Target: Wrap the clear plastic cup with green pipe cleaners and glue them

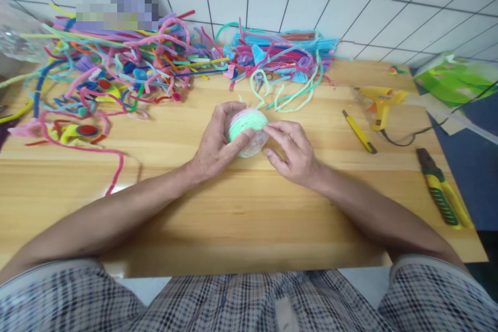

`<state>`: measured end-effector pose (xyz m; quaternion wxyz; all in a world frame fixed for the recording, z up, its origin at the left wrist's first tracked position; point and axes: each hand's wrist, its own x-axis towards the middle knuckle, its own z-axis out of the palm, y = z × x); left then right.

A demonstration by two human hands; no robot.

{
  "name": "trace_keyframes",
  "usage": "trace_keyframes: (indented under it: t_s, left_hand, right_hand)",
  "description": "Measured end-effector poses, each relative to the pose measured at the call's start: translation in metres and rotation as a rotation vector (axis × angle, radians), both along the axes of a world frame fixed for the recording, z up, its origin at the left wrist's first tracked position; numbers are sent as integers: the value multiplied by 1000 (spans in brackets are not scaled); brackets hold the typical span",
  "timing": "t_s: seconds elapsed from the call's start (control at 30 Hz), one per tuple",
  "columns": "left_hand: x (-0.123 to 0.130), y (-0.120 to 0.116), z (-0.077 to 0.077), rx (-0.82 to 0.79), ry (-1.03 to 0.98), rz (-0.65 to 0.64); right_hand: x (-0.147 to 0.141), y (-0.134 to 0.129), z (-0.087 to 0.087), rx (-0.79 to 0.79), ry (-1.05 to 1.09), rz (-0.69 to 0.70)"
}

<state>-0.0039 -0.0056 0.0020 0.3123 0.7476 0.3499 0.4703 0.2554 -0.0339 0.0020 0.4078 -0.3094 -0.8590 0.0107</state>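
Observation:
A round ball [246,123], banded in mint green and pale pink with a clear part at its lower right, is between my hands over the middle of the table. My left hand [218,142] is wrapped round its left side, the thumb across its front. At its right side, the fingertips of my right hand [291,150] touch the surface, with the thumb a little below and apart from the forefinger. Whether those fingertips pinch a strand is too small to tell. Loose mint green fuzzy stems [293,109] lie just behind the ball.
Tangled coloured fuzzy stems [128,72] cover the back left, with a bundle of blue stems [288,44] at back centre. On the right lie a yellow cutter [358,131], a yellow glue gun [381,109] with its cord, and green-and-yellow pliers [441,192].

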Motion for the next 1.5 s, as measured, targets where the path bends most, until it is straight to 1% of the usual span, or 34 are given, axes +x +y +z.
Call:
trace_keyframes:
  t_s: [0.17, 0.3, 0.47, 0.67, 0.87, 1.03, 1.17, 1.37, 1.43, 1.5]
  left_hand:
    - [1, 0, 5, 76, 62, 21]
    - [0, 0, 9, 83, 103, 21]
    - [0, -1, 11, 62, 106, 7]
    - [-2, 2, 16, -33, 108, 3]
    - [-3, 2, 17, -57, 112, 7]
    - [-5, 3, 17, -41, 140, 3]
    - [-4, 5, 24, -6, 197, -4]
    - [-4, 2, 35, -92, 181, 36]
    - [-5, 1, 35, -108, 174, 33]
    - [-4, 1, 31, -105, 152, 30]
  right_hand:
    - [-1, 0, 1, 31, 2, 6]
    - [-1, 0, 1, 13, -2, -2]
    - [-2, 0, 1, 35, 10, 8]
    - [-5, 0, 1, 75, 9, 43]
    - [-3, 0, 2, 41, -12, 17]
    - [-4, 1, 2, 75, 27, 17]
    - [-3, 1, 1, 49, 27, 19]
    - [-6, -1, 4, 114, -24, 43]
    - [-6, -1, 5, 111, -21, 59]
    - [-5, -2, 5, 77, -16, 62]
